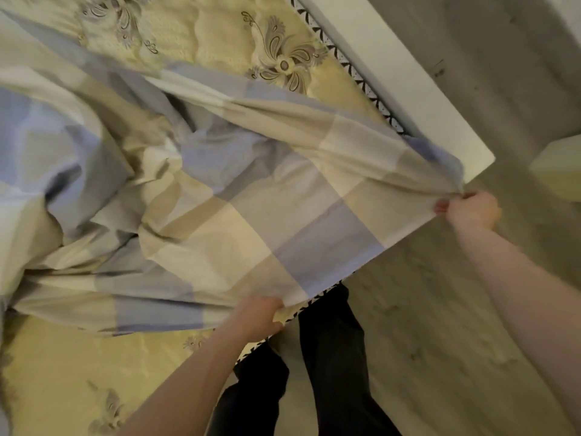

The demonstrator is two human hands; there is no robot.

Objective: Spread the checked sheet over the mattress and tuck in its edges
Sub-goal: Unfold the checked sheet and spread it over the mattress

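At the near edge the sheet [220, 184] was gripped by the left hand [257, 316] and pinched at its corner, further right, by the right hand [471, 210]. It lay bunched across the mattress [204, 36], the far part bare. Spreading appeared in hand; the next move likely called for an even pull toward the corner of the frame [408, 89].

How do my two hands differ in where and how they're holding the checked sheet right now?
The right hand pinches the checked sheet at its corner, out past the white bed frame above the floor. The left hand grips a bunched stretch of the sheet's edge at the edge of the mattress. The right arm is stretched out, the left bent closer. Both are shut on the sheet, holding its edge taut.
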